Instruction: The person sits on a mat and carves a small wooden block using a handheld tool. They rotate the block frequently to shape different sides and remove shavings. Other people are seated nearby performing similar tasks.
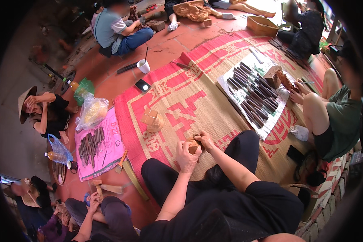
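I sit cross-legged on a woven mat (181,97) in red and straw colours. Between my knees a small brown wood block (194,148) is held in both hands. My left hand (187,158) wraps round its near left side, fingers closed on it. From the right, my right hand (206,140) grips its upper right part with bent fingers. Much of the block is hidden by the fingers, so its carved shape cannot be made out. Ahead and left on the mat sits another pale wood block (150,117) on a round wooden piece (156,124).
Rows of dark carving tools (254,94) lie on a white sheet at the right; more tools (91,147) lie on a pink sheet (113,135) at the left. A phone (142,85) and white cup (143,66) are farther off. People sit around, one close at the right (343,109).
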{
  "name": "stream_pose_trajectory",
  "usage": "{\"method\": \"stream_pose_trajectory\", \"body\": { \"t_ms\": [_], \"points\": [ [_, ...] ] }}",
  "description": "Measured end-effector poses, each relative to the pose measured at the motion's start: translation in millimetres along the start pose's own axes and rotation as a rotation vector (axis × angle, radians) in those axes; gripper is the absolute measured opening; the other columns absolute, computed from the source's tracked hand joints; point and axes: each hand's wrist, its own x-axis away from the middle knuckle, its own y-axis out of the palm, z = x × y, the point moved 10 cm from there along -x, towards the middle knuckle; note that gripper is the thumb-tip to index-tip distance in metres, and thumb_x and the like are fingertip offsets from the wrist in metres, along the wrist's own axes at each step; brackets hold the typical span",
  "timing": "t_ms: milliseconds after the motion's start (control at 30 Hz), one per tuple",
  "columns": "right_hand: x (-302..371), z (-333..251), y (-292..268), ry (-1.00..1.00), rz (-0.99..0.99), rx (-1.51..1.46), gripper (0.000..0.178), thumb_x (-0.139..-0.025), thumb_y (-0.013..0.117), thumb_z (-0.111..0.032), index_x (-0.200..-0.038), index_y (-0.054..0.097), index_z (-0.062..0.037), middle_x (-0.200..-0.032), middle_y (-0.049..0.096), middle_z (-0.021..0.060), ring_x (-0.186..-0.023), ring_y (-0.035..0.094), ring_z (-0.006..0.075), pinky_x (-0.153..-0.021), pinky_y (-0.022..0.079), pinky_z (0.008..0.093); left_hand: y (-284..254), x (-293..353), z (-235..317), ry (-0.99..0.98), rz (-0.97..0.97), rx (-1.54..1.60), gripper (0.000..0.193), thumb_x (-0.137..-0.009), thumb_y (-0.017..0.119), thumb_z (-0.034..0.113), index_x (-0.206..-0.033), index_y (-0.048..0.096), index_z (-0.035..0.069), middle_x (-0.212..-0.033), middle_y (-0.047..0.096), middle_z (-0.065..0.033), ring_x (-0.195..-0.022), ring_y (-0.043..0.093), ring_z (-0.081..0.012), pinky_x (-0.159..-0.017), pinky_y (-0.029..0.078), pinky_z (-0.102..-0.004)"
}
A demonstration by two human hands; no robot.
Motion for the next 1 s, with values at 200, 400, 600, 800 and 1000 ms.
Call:
{"method": "stream_pose_trajectory", "body": {
  "t_ms": [200, 400, 600, 800, 1000],
  "points": [
    [-10.3, 2.5, -26.3, 0.023, 0.232, 0.362, 0.023, -0.073, 0.073, -0.022, -0.083, 0.062, -0.0043, -0.079, 0.066, 0.0144, -0.078, 0.065, 0.0261, -0.069, 0.049, 0.0395, 4.6, 1.5, 10.8, 0.064, -0.02, -0.01, 0.033, -0.07, 0.075, 0.03, -0.085, 0.058, 0.007, -0.092, 0.051, -0.0103, -0.086, 0.056, -0.0307, -0.073, 0.049, -0.0433],
    [3.0, -16.0, 2.7, -0.01, -0.004, 0.018, 0.015, -0.076, 0.07, -0.01, -0.076, 0.056, -0.0069, -0.073, 0.059, 0.0021, -0.069, 0.056, 0.013, -0.063, 0.045, 0.028, -2.2, 2.6, -3.5, -0.003, 0.0, -0.004, 0.034, -0.069, 0.076, 0.03, -0.086, 0.058, 0.007, -0.092, 0.051, -0.0101, -0.086, 0.056, -0.0303, -0.073, 0.05, -0.0428],
    [0.7, -31.1, -11.2, -0.059, 0.184, 0.452, 0.018, -0.073, 0.073, -0.017, -0.078, 0.06, -0.0054, -0.075, 0.064, 0.0077, -0.073, 0.061, 0.0153, -0.065, 0.048, 0.0307, 4.2, 9.2, 10.1, 0.046, -0.033, -0.026, 0.035, -0.068, 0.077, 0.03, -0.086, 0.057, 0.008, -0.093, 0.05, -0.0099, -0.087, 0.056, -0.0303, -0.074, 0.05, -0.0428],
    [-4.1, -34.0, 5.2, -0.056, 0.024, 0.296, 0.018, -0.075, 0.071, -0.018, -0.08, 0.063, -0.0034, -0.076, 0.066, 0.0094, -0.075, 0.063, 0.0198, -0.067, 0.049, 0.0343, 0.0, 8.7, 1.6, 0.027, -0.023, -0.029, 0.035, -0.069, 0.076, 0.032, -0.086, 0.057, 0.008, -0.094, 0.05, -0.01, -0.087, 0.055, -0.0307, -0.074, 0.049, -0.043],
    [-9.2, -33.7, 15.5, -0.155, -0.057, 0.63, 0.026, -0.073, 0.072, -0.027, -0.085, 0.066, -0.0048, -0.082, 0.067, 0.015, -0.08, 0.064, 0.0282, -0.071, 0.049, 0.0388, 5.0, 5.5, 13.8, 0.065, -0.062, -0.024, 0.035, -0.07, 0.076, 0.033, -0.085, 0.058, 0.008, -0.094, 0.05, -0.01, -0.087, 0.055, -0.0305, -0.074, 0.05, -0.0431]
  ]
}}
